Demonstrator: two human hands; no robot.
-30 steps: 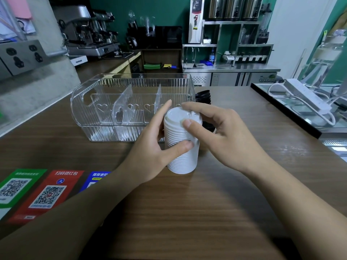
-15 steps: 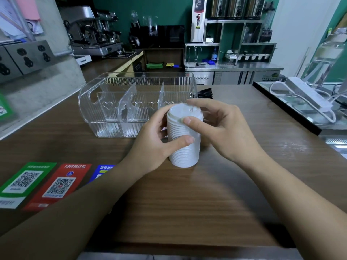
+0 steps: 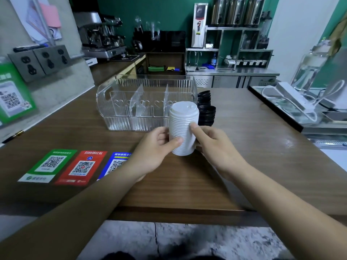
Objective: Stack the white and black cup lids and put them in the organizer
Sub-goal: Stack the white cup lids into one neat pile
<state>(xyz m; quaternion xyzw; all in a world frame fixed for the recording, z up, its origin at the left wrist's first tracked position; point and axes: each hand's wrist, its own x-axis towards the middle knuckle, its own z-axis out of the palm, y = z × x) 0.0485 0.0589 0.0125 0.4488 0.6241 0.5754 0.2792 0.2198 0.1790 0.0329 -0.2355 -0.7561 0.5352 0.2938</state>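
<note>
We note a wooden counter (image 3: 244, 147) over a speckled grey floor (image 3: 187, 241); a dark green rear wall (image 3: 169, 14); an espresso machine (image 3: 101, 34); steel shelving (image 3: 234, 49); wall sockets (image 3: 41, 61) at left.

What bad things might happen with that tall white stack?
The white lid stack is tall, and the left hand and right hand grip only its lower part, so the top lids might tip or slide off. The organizer has narrow sections, so the stack might catch on a divider. The black lids stand close behind and might get knocked over.
</note>
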